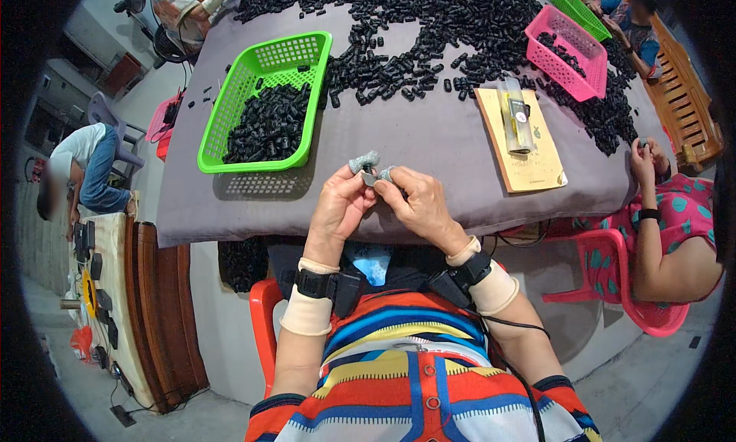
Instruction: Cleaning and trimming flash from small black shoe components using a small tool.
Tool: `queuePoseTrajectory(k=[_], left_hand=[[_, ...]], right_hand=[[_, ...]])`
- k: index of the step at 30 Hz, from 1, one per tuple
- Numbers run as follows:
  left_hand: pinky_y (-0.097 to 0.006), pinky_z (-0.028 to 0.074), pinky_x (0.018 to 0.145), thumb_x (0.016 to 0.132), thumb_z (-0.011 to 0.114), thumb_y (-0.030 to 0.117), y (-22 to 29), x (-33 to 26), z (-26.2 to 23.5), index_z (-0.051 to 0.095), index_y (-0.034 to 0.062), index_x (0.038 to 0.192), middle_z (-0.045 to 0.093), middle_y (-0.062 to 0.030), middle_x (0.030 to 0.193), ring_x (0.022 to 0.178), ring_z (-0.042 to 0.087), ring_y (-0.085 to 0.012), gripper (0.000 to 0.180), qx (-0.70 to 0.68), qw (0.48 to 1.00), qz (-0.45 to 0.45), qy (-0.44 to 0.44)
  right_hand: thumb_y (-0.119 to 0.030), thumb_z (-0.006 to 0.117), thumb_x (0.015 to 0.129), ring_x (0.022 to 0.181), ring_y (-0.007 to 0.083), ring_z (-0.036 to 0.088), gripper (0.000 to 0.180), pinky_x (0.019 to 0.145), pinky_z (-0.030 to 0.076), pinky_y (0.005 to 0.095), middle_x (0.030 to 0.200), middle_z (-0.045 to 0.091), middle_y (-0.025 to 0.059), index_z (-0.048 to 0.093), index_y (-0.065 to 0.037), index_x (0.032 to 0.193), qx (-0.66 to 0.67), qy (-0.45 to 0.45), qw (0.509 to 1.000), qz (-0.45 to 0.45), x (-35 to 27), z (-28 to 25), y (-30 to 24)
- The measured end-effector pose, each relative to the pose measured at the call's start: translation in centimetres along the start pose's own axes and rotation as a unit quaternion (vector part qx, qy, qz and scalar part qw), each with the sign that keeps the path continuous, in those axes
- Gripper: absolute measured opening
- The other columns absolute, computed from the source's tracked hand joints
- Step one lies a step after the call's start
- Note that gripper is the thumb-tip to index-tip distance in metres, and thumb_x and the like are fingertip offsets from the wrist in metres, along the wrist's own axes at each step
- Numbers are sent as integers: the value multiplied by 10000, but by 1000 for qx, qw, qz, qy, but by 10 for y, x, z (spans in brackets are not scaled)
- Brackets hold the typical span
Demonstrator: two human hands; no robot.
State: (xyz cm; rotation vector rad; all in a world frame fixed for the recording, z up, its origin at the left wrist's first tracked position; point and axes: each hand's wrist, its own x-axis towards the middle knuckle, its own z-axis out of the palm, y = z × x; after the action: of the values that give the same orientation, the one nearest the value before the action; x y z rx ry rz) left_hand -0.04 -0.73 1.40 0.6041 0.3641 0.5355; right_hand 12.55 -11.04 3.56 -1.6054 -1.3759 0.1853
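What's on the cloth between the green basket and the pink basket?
In the head view, a loose spread of small black parts covers the grey cloth between the green basket and the pink basket.

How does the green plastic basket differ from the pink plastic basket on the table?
The green plastic basket lies on the person's left and holds a large heap of black pieces; the pink plastic basket lies far to the right and holds only a few. Both are rectangular mesh baskets on the grey table cover.
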Motion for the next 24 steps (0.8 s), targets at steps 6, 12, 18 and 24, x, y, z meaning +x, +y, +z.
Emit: queuePoseTrajectory(k=[6,12,18,24], left_hand=[[-227,473,590,887,540,64,-1,0,0,554,4,1150,607,-50,862,663,549,-97,270,3,1000,-1,-6],[-216,470,586,884,550,62,-1,-2,4,563,-1,1131,614,-53,860,658,550,-96,256,7,1000,7,13],[-215,462,591,885,541,56,-2,0,2,564,-10,1120,612,-59,878,679,551,-101,245,17,1000,9,12],[-213,455,588,882,526,36,-2,0,2,562,-15,1115,611,-65,883,681,545,-101,241,1,1000,0,12]], right_hand=[[-239,598,833,574,320,553,256,485,407,401,641,535,117,521,-52,675,-12,6,1000,-5,-1,3,3],[-246,595,835,570,322,554,249,480,410,399,650,543,116,535,-57,684,-9,7,1000,-13,0,3,0],[-247,592,837,578,324,560,244,482,419,401,660,553,113,538,-57,692,-26,0,1000,-17,0,3,2],[-243,592,837,582,324,568,232,480,427,404,668,561,111,540,-61,702,-28,-1,999,-17,-1,4,0]])
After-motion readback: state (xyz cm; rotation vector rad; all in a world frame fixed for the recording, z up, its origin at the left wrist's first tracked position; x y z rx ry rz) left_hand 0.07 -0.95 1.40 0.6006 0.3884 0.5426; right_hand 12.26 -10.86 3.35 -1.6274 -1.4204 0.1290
